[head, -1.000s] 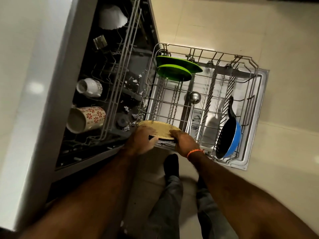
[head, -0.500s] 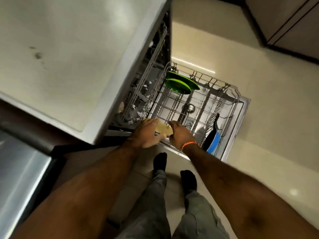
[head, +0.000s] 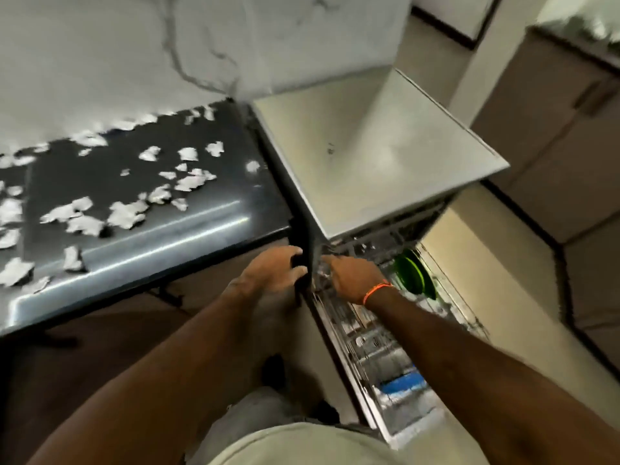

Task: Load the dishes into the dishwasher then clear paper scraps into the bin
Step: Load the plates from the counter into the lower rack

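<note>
White paper scraps [head: 124,214] now litter my dark bench [head: 201,226] beside the dishwasher [head: 375,169]; no writing is legible. Beige plate gone; left hand [head: 268,273] and right hand [head: 352,276]: grip unclear.

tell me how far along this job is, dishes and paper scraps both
Loading looks well on: green plates stand in the pulled-out lower rack, with something blue nearer the person. In hand: the left hand is at the dark edge beside the dishwasher, and the right hand reaches over the rack; blur hides whether either holds anything. Left: the rack is still out, and the paper scraps still litter the dark counter.
</note>
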Action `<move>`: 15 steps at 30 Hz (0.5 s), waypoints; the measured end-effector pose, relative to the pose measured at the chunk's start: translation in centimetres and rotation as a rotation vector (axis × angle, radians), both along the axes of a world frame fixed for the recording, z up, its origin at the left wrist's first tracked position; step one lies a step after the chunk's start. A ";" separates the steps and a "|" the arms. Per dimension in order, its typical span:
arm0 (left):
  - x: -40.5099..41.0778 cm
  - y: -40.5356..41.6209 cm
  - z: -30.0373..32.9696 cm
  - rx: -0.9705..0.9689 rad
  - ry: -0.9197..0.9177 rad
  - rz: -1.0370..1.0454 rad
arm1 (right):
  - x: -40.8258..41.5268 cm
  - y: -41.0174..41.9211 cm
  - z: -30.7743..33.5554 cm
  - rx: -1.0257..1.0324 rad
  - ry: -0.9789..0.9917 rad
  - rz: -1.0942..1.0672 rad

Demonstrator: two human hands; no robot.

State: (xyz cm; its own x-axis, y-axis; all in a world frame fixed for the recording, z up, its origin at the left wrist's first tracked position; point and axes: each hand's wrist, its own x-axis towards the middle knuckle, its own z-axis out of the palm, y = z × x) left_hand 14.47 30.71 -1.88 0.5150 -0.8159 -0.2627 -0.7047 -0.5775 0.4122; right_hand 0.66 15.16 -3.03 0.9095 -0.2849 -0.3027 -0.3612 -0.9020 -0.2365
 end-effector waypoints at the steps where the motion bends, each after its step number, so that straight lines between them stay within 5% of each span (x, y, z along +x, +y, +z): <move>1: 0.8 2.2 1.0 -0.014 -0.034 0.040 | 1.5 1.2 1.0 -0.012 -0.020 0.063; 15: 11.0 34.2 12.6 -0.189 -0.220 0.719 | 25.4 27.6 10.8 0.109 -0.374 0.674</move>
State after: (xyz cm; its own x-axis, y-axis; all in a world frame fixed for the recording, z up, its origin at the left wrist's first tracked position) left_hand 25.46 64.88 10.74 0.9592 -0.2823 0.0178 -0.2607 -0.8578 0.4429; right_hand 26.02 42.79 7.73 0.9228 0.3798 0.0641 0.3785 -0.8631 -0.3344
